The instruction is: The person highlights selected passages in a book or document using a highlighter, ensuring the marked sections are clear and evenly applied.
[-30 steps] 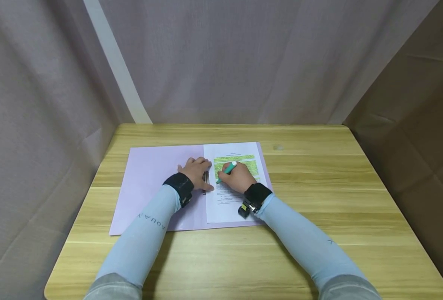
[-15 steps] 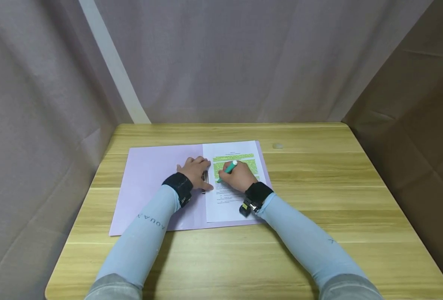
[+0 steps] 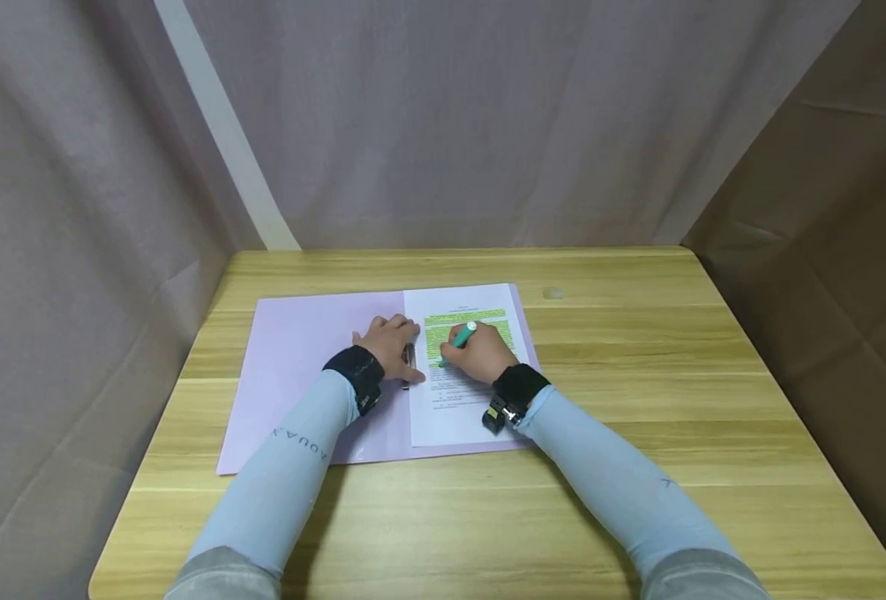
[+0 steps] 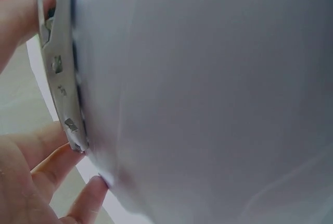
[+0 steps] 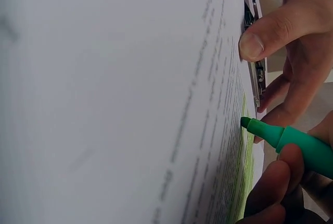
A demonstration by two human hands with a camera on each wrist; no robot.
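Presently we hold the green marker (image 3: 461, 336) in our right hand (image 3: 480, 354) on the printed sheet (image 3: 463, 408), left hand (image 3: 390, 348) flat pinning its clip edge (image 3: 410, 358); we judge steady pressure keeps strokes straight.

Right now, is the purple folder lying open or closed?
Open: the purple folder lies spread flat on the table, the printed sheet on its right half.

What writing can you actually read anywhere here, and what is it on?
"AQUA" followed by one more mark I cannot make out: printed on the left sleeve.
Printed lines on the sheet, partly marked green by the highlighter held in the right hand: too small and blurred to read in any view.
Right sleeve: one small mark, unreadable.
Stamped marks on the metal clip by the left hand: unreadable.
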